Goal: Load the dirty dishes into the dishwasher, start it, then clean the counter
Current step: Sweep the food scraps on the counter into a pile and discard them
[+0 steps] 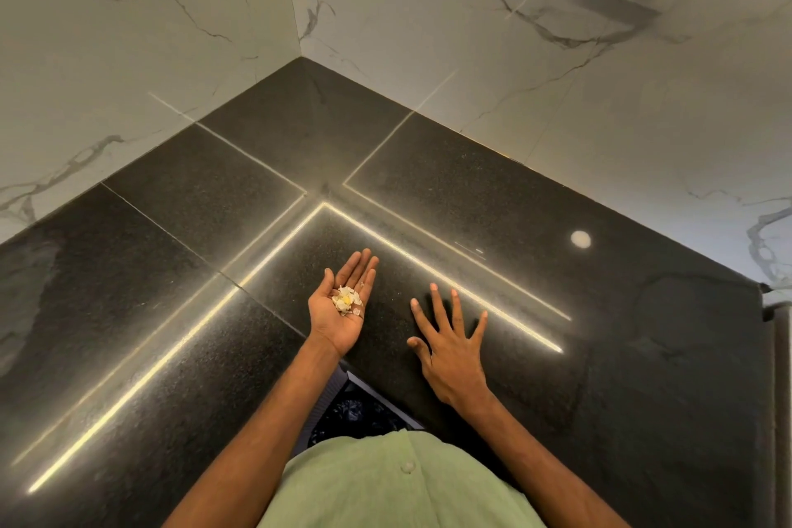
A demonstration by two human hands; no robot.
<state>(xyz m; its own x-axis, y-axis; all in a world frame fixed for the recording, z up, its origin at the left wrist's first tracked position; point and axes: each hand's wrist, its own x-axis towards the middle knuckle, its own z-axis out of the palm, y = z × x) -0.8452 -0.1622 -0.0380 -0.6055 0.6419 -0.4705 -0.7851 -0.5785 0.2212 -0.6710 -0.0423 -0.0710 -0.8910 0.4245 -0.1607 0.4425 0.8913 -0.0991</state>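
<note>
Black granite table (193, 270) is filling the corner under marble walls. Left hand (338, 328) is lying palm up over it, fingers (364, 266) straight and loosely cupped, clamping nothing, carrying a small heap of pale food scraps (346, 299) in the palm. Right hand (450, 356) is apparently resting flat on the table just beside it, fingers (456, 309) spread, holding nothing. Judgement: the scraps are looking light, dry and crumbly. Pinching would likely be scattering them, so sweeping with the hand edge into a cupped palm is suiting better. Dark bin (355, 412) is showing below the table edge, between the forearms.
</note>
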